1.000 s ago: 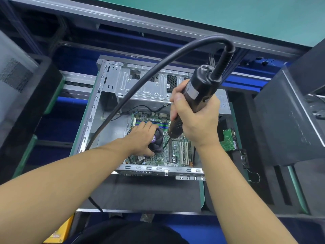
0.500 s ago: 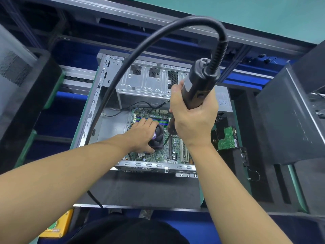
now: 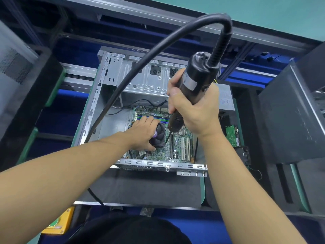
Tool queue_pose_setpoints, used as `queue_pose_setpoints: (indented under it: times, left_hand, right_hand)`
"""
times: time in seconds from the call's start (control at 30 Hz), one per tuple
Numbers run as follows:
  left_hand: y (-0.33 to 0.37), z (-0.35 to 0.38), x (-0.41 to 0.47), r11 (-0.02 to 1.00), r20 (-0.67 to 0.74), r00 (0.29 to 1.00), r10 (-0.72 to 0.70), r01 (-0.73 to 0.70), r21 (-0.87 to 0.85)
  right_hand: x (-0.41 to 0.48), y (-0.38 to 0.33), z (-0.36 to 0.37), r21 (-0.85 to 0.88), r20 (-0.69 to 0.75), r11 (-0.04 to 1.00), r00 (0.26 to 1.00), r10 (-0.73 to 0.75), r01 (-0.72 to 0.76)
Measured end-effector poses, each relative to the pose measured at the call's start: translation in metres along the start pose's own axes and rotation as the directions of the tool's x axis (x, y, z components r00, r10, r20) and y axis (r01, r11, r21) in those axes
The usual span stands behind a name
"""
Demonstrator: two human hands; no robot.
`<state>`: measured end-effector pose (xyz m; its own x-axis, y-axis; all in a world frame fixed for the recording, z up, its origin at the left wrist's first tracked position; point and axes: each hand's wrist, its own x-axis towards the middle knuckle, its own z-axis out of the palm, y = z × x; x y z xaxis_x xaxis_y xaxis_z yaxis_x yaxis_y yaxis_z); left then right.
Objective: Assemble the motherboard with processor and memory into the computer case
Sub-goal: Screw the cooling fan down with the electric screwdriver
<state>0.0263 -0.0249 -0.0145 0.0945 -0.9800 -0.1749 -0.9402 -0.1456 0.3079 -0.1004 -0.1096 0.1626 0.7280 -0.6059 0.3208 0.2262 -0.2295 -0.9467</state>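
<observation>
Gripping screwdriver above motherboard, right hand; left hand clasps cooler fan on motherboard inside case.

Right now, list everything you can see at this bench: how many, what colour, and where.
computer case: one, silver-grey, centre, open side up
motherboard: one, green, inside the case
cooler fan: one, black with a purple hub, on the motherboard
electric screwdriver: one, black, above the motherboard, tip pointing down
cable: one, black, arcs from the screwdriver's top down to the left
circuit board: one, green, right of the case
mat: one, dark grey, under the case's near end
box: one, yellow, bottom left
left hand: grips the cooler fan
right hand: grips the electric screwdriver
</observation>
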Motion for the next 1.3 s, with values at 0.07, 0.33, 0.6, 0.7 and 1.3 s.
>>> queue_pose_setpoints:
  times: [0.07, 0.33, 0.6, 0.7, 1.3]
  left_hand:
    - [0.000, 0.000, 0.000, 1.000, -0.010, 1.000, 0.006, -0.006, 0.003]
    - [0.002, -0.001, -0.003, 0.998, -0.024, 0.999, 0.026, -0.025, 0.050]
    - [0.003, -0.002, -0.002, 0.997, 0.011, 1.000, -0.006, 0.005, 0.075]
    - [0.003, -0.002, -0.002, 0.998, 0.022, 1.000, -0.014, 0.012, 0.059]
    - [0.003, 0.001, -0.002, 0.997, -0.011, 1.000, -0.005, 0.005, 0.074]
  right_hand:
    - [0.003, 0.000, 0.000, 0.029, 0.084, 0.999, 0.996, 0.015, -0.017]
    - [0.008, 0.002, -0.002, 0.045, 0.155, 0.999, 0.988, 0.017, -0.025]
    - [-0.004, 0.007, 0.011, -0.175, -0.312, 0.984, 0.946, -0.083, 0.029]
    - [-0.004, 0.004, 0.013, -0.186, -0.336, 0.982, 0.936, -0.101, 0.039]
    - [-0.013, 0.012, 0.004, 0.009, -0.056, 0.999, 0.997, 0.051, -0.050]
